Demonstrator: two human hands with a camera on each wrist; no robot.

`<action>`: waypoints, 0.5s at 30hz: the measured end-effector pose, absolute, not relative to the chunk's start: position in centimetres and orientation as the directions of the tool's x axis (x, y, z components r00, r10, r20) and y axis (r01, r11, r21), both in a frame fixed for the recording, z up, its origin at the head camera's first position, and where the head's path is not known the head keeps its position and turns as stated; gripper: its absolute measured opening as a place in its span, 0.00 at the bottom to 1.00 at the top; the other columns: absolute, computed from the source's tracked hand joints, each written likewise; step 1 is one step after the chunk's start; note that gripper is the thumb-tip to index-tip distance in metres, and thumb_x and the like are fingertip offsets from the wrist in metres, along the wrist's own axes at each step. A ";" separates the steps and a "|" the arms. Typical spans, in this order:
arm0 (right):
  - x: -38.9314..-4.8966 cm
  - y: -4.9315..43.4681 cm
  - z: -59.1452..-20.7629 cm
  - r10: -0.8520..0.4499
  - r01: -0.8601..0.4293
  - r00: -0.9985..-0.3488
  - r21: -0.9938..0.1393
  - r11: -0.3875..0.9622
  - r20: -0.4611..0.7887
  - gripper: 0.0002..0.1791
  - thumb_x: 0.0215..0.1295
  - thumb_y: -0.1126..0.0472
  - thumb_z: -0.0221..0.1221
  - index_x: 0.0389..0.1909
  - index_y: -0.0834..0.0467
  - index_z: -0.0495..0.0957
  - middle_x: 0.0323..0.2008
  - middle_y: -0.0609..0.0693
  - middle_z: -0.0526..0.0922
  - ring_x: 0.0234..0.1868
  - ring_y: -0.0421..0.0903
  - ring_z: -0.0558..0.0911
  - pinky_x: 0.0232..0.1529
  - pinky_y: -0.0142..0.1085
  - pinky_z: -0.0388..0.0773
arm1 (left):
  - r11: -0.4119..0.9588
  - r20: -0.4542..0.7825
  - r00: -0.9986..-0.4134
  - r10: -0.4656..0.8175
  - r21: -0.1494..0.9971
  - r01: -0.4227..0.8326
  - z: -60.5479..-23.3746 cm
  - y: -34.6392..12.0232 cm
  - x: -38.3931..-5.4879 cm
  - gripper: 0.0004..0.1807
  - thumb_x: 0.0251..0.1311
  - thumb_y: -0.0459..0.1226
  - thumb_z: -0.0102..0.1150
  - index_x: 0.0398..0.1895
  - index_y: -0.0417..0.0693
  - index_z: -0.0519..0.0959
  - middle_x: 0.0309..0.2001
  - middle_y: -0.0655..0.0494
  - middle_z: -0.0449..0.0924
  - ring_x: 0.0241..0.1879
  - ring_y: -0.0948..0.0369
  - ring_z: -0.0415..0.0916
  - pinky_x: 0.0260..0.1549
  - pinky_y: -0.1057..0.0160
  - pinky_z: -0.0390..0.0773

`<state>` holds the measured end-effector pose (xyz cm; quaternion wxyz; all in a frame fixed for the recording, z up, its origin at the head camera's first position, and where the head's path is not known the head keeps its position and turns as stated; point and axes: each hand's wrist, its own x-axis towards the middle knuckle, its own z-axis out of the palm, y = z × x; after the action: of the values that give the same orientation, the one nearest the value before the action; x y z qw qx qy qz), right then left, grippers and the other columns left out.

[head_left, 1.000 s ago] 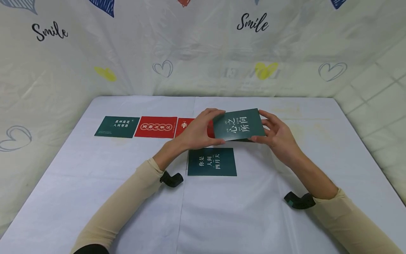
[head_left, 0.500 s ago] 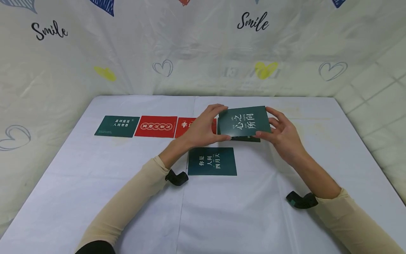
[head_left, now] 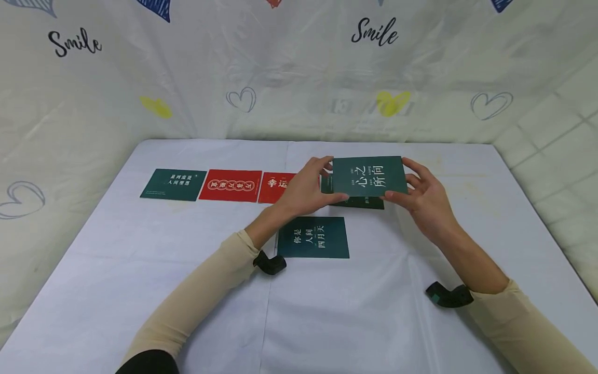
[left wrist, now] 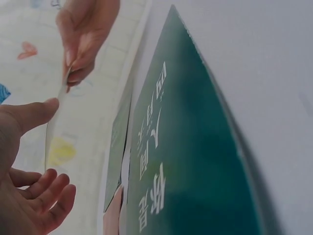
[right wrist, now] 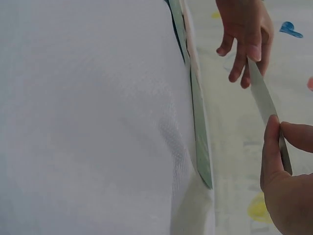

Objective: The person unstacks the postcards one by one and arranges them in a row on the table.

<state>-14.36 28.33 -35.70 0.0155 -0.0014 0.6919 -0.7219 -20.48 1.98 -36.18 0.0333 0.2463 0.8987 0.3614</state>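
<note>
Both hands hold up a dark green card point(head_left: 366, 176) with white Chinese lettering, facing the head camera. My left hand point(head_left: 303, 188) grips its left edge, thumb at the lower corner and fingers at the upper one. At the other end my right hand point(head_left: 432, 210) pinches the right edge between thumb and fingers. Behind and below the raised card, another green card point(head_left: 362, 203) lies partly hidden on the table. Nearer to me rests a green card point(head_left: 314, 238), its upper left corner covered by the left wrist; it looms large in the left wrist view.
A row along the back of the white-covered table point(head_left: 345, 311) holds a green card point(head_left: 173, 185), a red card point(head_left: 230, 185) and a second red card point(head_left: 274, 187) partly behind the left hand. A printed curtain point(head_left: 299, 67) hangs beyond the table.
Both hands have shifted right with the held green card, which now sits more level. More of the green card beneath it shows. The cards on the table have stayed put.
</note>
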 end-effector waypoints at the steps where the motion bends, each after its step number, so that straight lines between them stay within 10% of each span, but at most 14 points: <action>1: -14.3 28.4 -35.7 -0.024 0.021 -1.000 -0.999 -0.046 -0.020 0.53 0.64 0.73 0.68 0.84 0.52 0.49 0.54 0.47 0.77 0.49 0.35 0.86 0.48 0.25 0.85 | 0.614 0.114 -0.875 0.470 0.670 0.417 -36.2 2.1 -20.5 0.51 0.56 0.52 0.76 0.80 0.49 0.62 0.67 0.51 0.73 0.65 0.55 0.77 0.56 0.59 0.85; 15: -14.3 29.6 -35.7 0.008 0.045 -0.999 -0.997 0.057 -0.045 0.54 0.64 0.69 0.69 0.84 0.50 0.49 0.52 0.47 0.76 0.51 0.32 0.85 0.49 0.25 0.85 | 0.584 0.114 -0.880 0.460 0.708 0.397 -36.6 3.8 -20.3 0.50 0.58 0.49 0.76 0.79 0.44 0.62 0.64 0.49 0.77 0.58 0.57 0.81 0.54 0.63 0.86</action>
<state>-14.27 29.58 -35.74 0.0136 0.0183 0.7270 -0.6863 -20.33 3.80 -36.62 0.0407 0.2410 0.8890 0.3871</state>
